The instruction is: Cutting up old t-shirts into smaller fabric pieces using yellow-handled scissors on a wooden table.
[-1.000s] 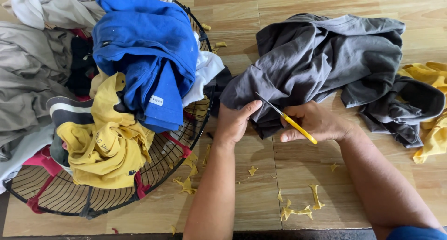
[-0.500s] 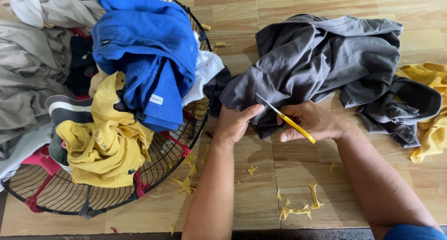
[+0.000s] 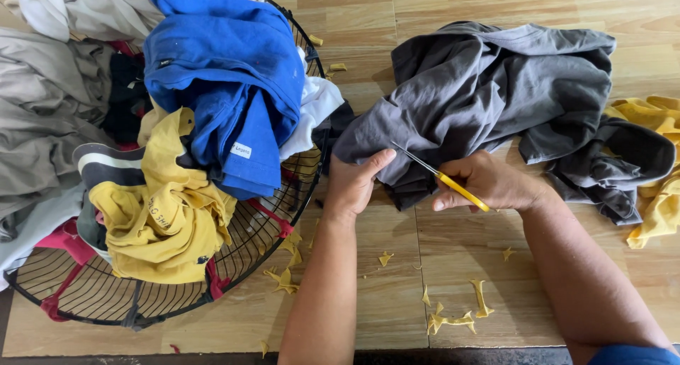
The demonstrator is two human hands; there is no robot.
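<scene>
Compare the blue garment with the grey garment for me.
The blue garment is heaped on other clothes in the black wire basket; the grey garment lies spread on the wooden floor. No hand touches the blue garment; the left hand grips the grey garment's edge while the right hand holds yellow-handled scissors against it. Both are crumpled.

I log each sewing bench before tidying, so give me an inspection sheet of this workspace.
Surface: pale wooden plank table.
Job's things: crumpled dark grey cloth garment; thin yellow-handled snips, blade on its edge.
Clutter: small yellow fabric scraps; black wire basket heaped with a blue garment and a yellow shirt; yellow cloth at right.
Grippers: left hand pinches the grey garment's edge; right hand grips the snips.
Cables: nothing seen.
Surroundings: nothing seen beyond the table.
</scene>
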